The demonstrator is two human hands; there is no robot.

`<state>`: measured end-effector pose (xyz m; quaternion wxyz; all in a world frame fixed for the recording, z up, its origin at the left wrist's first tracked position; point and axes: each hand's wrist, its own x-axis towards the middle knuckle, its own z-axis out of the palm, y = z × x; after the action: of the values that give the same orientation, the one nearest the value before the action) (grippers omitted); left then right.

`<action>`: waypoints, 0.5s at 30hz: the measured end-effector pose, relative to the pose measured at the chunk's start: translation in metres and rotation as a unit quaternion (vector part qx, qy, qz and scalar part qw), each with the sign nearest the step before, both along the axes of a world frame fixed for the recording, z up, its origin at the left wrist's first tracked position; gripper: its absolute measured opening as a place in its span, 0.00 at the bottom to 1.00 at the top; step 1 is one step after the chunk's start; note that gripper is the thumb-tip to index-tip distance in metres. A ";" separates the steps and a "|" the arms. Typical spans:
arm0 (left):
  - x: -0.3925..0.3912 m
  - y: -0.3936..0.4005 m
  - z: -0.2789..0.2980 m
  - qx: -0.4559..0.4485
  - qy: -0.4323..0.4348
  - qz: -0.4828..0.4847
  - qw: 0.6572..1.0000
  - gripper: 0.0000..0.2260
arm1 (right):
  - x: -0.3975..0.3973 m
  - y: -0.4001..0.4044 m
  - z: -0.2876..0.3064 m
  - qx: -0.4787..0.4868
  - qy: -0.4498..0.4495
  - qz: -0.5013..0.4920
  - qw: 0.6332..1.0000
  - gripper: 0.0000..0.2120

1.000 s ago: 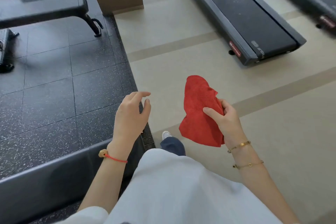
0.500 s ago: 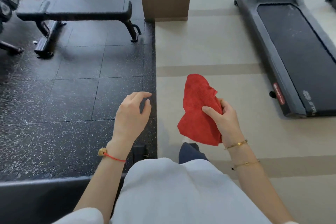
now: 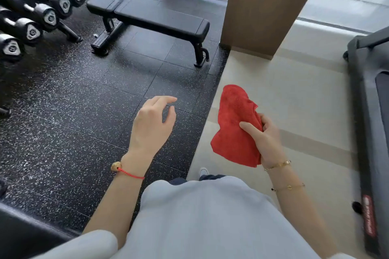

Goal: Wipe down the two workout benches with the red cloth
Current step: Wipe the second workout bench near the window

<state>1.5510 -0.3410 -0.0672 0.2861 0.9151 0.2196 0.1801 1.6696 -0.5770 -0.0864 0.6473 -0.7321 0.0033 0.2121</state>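
Observation:
A black padded workout bench (image 3: pixel 155 16) stands on the dark rubber floor at the upper middle, well ahead of both hands. The pad of a second black bench (image 3: pixel 23 229) shows at the lower left corner, mostly cut off by the frame edge. My right hand (image 3: pixel 266 139) grips a crumpled red cloth (image 3: pixel 235 126), held in the air over the pale floor. My left hand (image 3: pixel 152 124) hovers beside it over the rubber floor, fingers loosely curled and apart, holding nothing.
A rack of black dumbbells (image 3: pixel 42 4) fills the upper left. A brown pillar (image 3: pixel 267 4) rises behind the far bench's right end. A treadmill (image 3: pixel 370 111) runs along the right edge. My shoe (image 3: pixel 203 171) stands at the seam between rubber and pale floor.
The view has swung left: the far bench and dumbbell rack have come into fuller view, the treadmill has slid to the right edge. Both hands keep their pose, cloth still held.

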 end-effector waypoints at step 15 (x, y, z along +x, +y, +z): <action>0.205 0.182 -0.007 -0.014 0.003 0.079 0.997 0.11 | 0.230 0.220 -0.014 -0.012 0.001 0.093 0.996 0.12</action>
<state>1.7557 -0.1591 -0.0741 0.2833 0.8913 0.2947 0.1959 1.8999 -0.3569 -0.1000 0.6163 -0.7364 -0.0617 0.2722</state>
